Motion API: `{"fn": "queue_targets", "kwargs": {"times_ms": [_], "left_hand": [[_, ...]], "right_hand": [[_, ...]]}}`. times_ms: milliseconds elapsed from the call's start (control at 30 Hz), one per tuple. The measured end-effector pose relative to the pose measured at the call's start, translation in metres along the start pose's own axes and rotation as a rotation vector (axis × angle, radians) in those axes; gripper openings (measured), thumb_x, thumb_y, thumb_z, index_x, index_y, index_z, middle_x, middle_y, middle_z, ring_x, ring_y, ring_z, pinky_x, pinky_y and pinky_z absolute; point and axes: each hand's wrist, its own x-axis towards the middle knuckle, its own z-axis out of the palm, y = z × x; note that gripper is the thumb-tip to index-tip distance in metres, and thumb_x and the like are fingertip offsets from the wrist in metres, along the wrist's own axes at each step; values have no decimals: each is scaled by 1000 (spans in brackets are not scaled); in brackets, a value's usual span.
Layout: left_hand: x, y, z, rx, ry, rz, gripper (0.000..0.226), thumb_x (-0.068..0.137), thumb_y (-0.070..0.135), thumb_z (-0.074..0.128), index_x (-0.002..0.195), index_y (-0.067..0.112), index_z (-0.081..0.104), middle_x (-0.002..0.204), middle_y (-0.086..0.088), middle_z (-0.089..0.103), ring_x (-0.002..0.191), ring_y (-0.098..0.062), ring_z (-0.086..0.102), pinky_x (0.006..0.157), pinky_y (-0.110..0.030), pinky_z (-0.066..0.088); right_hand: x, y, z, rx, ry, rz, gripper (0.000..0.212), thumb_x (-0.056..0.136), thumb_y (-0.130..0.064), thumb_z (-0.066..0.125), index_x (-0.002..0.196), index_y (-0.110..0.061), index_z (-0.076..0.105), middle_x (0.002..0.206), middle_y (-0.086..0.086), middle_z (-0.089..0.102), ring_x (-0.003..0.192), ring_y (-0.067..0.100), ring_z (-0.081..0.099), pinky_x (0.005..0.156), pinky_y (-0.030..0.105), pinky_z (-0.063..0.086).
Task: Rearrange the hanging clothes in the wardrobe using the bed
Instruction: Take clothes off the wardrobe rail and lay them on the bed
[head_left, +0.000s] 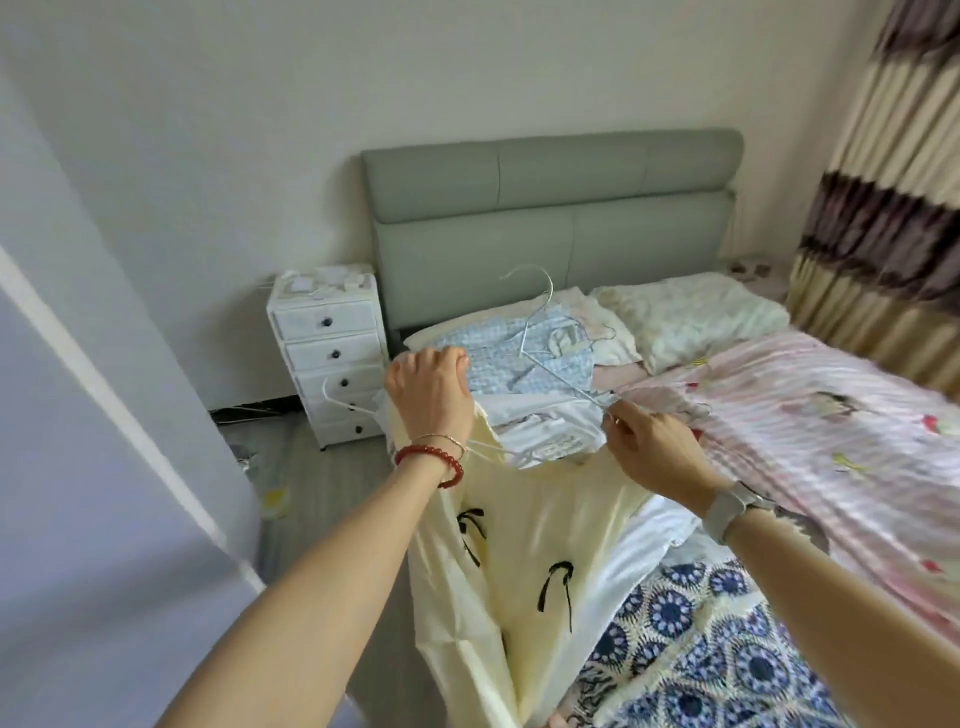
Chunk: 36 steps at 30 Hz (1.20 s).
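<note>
Pale walls close in this small bedroom, with a grey-green padded headboard (550, 208) against the far wall and a striped brown and cream curtain (878, 218) hanging down the right side. Beside the bed (831, 441) stands a narrow white chest of drawers (332, 358) with dark knobs and some white clutter on top. Pink striped bedding covers most of the mattress, and a blue-and-white patterned blanket (691, 644) lies at the near end. Up by the pillows a blue checked garment (498, 364) rests flat, with a thin wire hanger (535, 312) lying across it, hook pointing toward the headboard. At the near left edge of the bed, a pale yellow garment (524, 561) with small black bows hangs down between the two outstretched arms. The left hand (431, 389), with a red bead bracelet on its wrist, is curled closed around the yellow fabric at its upper left corner, right next to a white hanger (358, 405) that juts out toward the drawers. The right hand (654, 447), a watch on its wrist, has its fingers bent and pinching something at the top right of the clothes pile, where a wire hanger arm and white cloth meet; exactly which one it grips I cannot tell.
</note>
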Motion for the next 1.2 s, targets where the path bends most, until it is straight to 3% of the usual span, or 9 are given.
{"fn": "queue_targets", "kwargs": {"times_ms": [100,267,333,400,467,600,867,1100,1200], "left_hand": [[36,8,21,-22,70,-3,24,94,24,43,88,18,65,92,-5,62,96,-30,49,96,-43,25],[113,12,41,-143,270,-19,28,94,25,41,95,16,67,111,-7,62,116,-34,48,100,-56,26],[145,15,49,-184,302,-76,33,95,23,37,118,18,60,138,-9,47,133,-34,33,105,-55,19],[178,19,60,-211,267,-142,43,96,18,38,139,20,39,153,-10,21,142,-29,13,110,-52,7],[210,21,74,-212,234,-124,52,96,19,37,145,22,24,155,-11,8,143,-28,4,111,-51,1],[275,22,116,-189,169,-8,59,89,30,29,147,24,18,155,-12,0,143,-29,-3,111,-50,-5],[377,18,282,-138,-193,111,56,96,33,29,147,31,4,156,-4,-5,142,-24,-10,113,-52,-5],[339,-29,487,59,-657,96,59,98,36,25,145,35,-10,156,1,-11,142,-22,-16,112,-53,-4],[299,-65,563,165,-820,96,58,98,40,23,144,36,-12,155,1,-15,141,-25,-17,112,-55,-3]], "right_hand": [[28,2,-6,106,22,45,14,93,-12,46,81,-8,50,55,1,49,48,25,47,45,29,25],[98,-11,2,242,145,43,16,95,-14,43,85,-6,53,58,-2,48,56,26,47,53,32,30],[134,-18,8,312,172,44,15,94,-12,43,86,-5,53,59,0,51,58,25,46,55,34,31],[178,-23,13,369,189,51,16,94,-13,42,89,-3,54,66,8,58,65,30,51,61,38,37],[224,-26,18,426,218,71,19,95,-18,41,88,-4,52,60,4,53,65,30,51,60,37,36],[318,-15,33,590,303,154,18,95,-17,42,87,-8,55,57,-10,46,58,15,45,58,31,34],[460,102,121,769,459,498,18,94,-11,43,81,-2,51,59,-4,42,54,7,37,55,25,30],[471,266,284,514,341,787,13,95,-9,37,84,-10,45,77,5,51,73,24,47,67,33,36],[457,324,356,390,289,860,14,93,-6,37,81,-8,44,69,5,48,72,24,44,66,38,35]]}}
